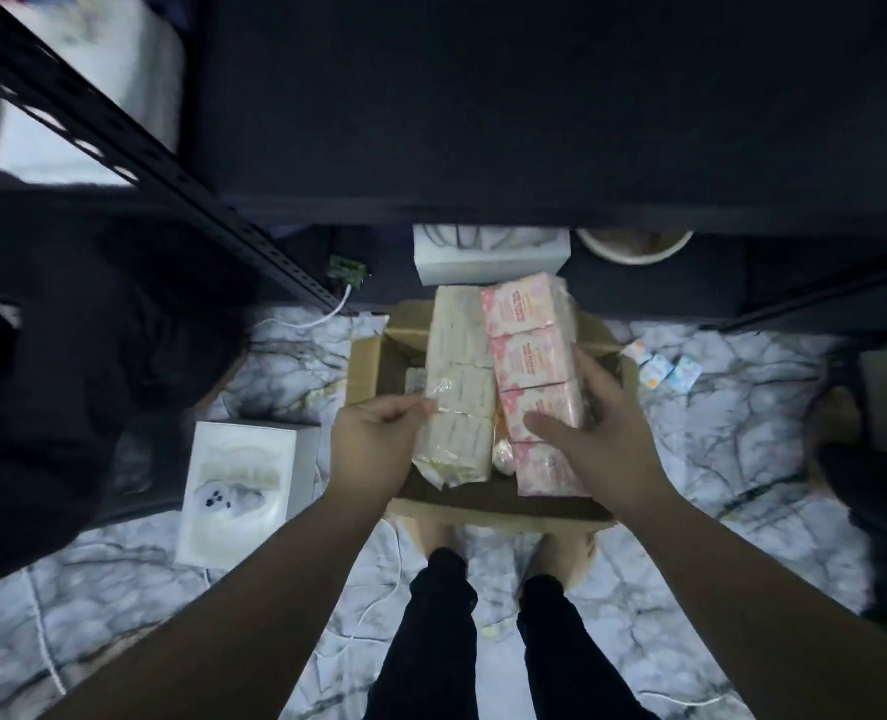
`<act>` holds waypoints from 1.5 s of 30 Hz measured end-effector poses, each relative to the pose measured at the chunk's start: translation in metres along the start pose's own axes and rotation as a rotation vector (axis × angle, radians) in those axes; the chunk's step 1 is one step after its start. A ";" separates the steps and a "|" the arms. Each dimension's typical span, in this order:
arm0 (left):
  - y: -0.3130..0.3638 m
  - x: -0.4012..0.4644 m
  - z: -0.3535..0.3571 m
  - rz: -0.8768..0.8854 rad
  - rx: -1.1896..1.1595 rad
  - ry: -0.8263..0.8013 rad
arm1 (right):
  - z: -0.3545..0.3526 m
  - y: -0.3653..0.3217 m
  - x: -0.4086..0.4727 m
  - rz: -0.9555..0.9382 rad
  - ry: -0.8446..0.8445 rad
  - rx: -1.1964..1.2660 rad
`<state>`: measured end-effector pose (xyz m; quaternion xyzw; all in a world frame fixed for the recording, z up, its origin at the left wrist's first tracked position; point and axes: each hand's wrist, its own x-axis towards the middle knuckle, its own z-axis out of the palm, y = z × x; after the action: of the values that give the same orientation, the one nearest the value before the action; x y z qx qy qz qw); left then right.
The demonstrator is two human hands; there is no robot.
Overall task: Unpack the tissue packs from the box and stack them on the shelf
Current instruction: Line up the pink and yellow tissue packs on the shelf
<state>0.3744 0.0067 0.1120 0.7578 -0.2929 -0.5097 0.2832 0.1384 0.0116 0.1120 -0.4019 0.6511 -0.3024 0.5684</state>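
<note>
An open cardboard box [373, 366] stands on the floor in front of my feet. Above it I hold two long bundles of tissue packs side by side. My left hand [373, 439] grips the wrapper of the cream bundle [459, 387]. My right hand [592, 423] is clasped round the pink bundle [529, 350], thumb on its top face and fingers on its right side. A small clear-wrapped item shows inside the box beside the cream bundle. The dark shelf [483, 106] spans the upper part of the view, just beyond the box.
A slotted black shelf post [134, 148] runs diagonally at upper left. A white box [238, 491] lies on the marbled floor left of the carton. Another white box [488, 257] and a bowl [633, 246] sit under the shelf. Small packets [664, 368] lie at right. White cables trail across the floor.
</note>
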 end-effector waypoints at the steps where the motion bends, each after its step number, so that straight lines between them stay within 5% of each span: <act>1: 0.021 -0.016 -0.007 0.018 -0.041 0.013 | -0.005 -0.023 -0.009 -0.034 0.017 0.017; 14: 0.259 -0.203 -0.063 0.491 -0.393 0.131 | -0.082 -0.268 -0.114 -0.497 0.064 0.078; 24: 0.330 -0.274 -0.080 0.713 -0.460 0.244 | -0.122 -0.390 -0.150 -0.768 -0.027 0.198; 45: 0.486 -0.169 -0.110 1.012 -0.146 0.224 | -0.110 -0.523 -0.074 -0.681 0.274 0.042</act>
<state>0.3500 -0.1798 0.6037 0.5497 -0.5539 -0.2439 0.5758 0.1269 -0.1896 0.6123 -0.5397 0.5438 -0.5387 0.3505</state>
